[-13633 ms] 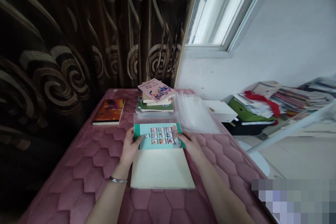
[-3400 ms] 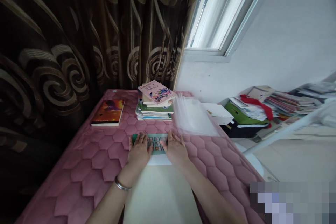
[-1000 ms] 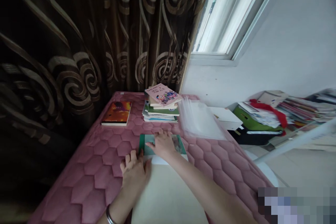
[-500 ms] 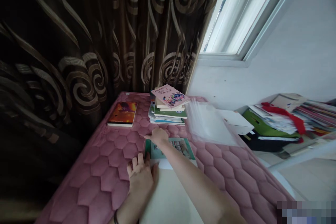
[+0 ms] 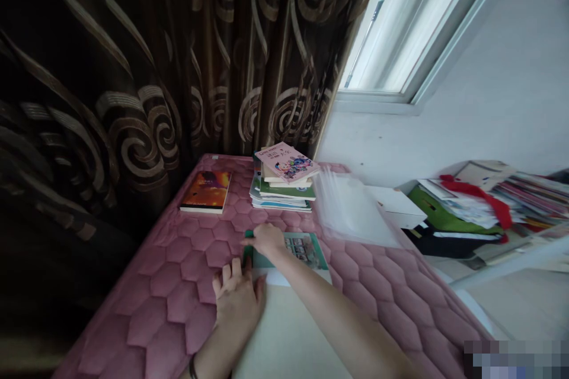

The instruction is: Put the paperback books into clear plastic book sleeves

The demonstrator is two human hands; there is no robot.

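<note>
A book with a green cover and small pictures [image 5: 306, 249] lies on the pink quilted mattress [image 5: 178, 284], its near half cream-coloured [image 5: 288, 337]. My right hand [image 5: 263, 238] reaches across to the book's far left corner, fingers curled onto the edge there. My left hand [image 5: 237, 296] lies flat with fingers spread on the book's left edge and the mattress.
An orange-covered book [image 5: 205, 191] lies at the far left. A stack of books [image 5: 284, 180] with a pink one on top stands behind, beside a pile of clear plastic sleeves [image 5: 351, 207]. Dark patterned curtains [image 5: 155, 71] hang behind; cluttered papers [image 5: 480, 201] lie right.
My right hand slid from the middle of the green cover to its far left corner. My left hand moved off the cover down to the left edge. The view swung slightly.
</note>
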